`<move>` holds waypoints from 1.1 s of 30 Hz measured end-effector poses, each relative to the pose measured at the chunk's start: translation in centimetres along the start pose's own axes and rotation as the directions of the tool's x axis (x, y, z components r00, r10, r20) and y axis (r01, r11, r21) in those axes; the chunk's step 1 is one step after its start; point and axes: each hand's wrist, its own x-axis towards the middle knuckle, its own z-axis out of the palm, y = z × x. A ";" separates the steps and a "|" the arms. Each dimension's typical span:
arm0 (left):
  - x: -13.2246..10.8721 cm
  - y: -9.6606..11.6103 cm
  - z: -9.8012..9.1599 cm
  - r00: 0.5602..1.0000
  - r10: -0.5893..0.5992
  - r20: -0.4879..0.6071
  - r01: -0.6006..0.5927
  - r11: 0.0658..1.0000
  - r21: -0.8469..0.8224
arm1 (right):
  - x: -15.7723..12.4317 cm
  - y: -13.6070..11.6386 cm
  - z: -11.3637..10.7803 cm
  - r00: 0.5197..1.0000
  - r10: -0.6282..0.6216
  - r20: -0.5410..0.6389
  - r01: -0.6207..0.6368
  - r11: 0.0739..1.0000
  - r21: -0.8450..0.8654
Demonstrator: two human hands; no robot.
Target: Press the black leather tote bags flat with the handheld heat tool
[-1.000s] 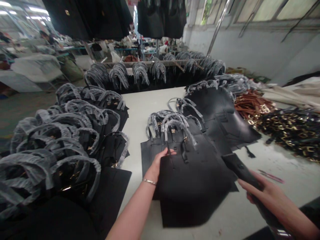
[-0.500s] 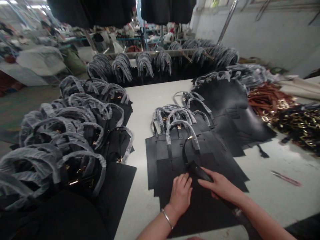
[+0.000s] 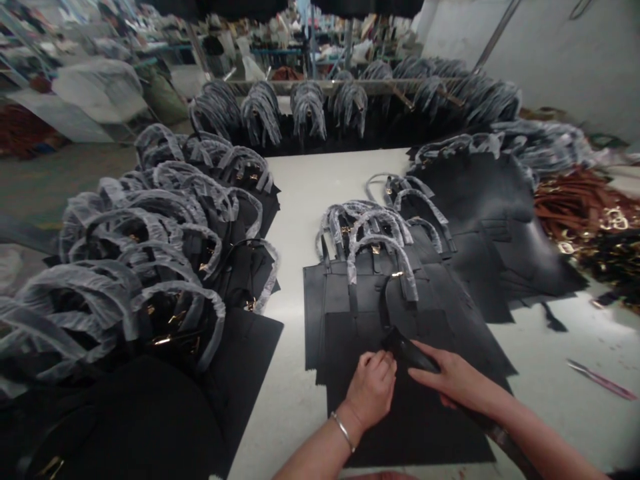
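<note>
**Step in hand:** both hands work together at one end of a black leather strap (image 3: 407, 353), over the lower part of a flat black leather tote (image 3: 410, 420).

**Left hand (image 3: 373, 390):** fingers curl in beside the strap's end; whether they pinch it or only press against its edge, I cannot tell. A silver bangle (image 3: 343, 430) sits on the wrist.

**Right hand (image 3: 455, 380):** closed around the strap, with the thumb side on top and the fingers curling beneath.

**Strap position:** above the tote, between the hands, with its end pointing up and to the left towards the tote's film-wrapped handles (image 3: 380, 250).

**Strap axis:** it runs diagonally, from upper left down to lower right, along the right forearm and out towards the bottom edge of the view.

**Tote:** it lies flat on a white work table (image 3: 295, 220), its handles towards the far side and overlapping another black tote.

**Around:** stacked wrapped totes (image 3: 150, 267) lie to the left, and a row (image 3: 310, 113) stands beyond the table. Brown leather straps with gold buckles (image 3: 575, 207) lie to the right, near a slim pink-handled tool (image 3: 603, 380).
</note>
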 end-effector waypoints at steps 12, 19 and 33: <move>-0.3 -0.4 0.6 0.978 0.161 0.136 -0.160 0.987 -0.016 | 0.7 -3.7 1.4 0.984 -0.136 -0.112 0.137 0.991 0.004; 0.0 -0.4 1.4 0.957 0.192 0.219 -0.182 0.981 -0.067 | 0.8 -4.1 3.1 0.987 -0.162 0.004 0.161 0.979 -0.127; 0.2 0.1 -0.4 0.982 0.141 0.127 -0.141 0.990 -0.006 | 0.2 -3.0 -0.9 0.938 -0.036 -0.344 0.094 0.984 0.154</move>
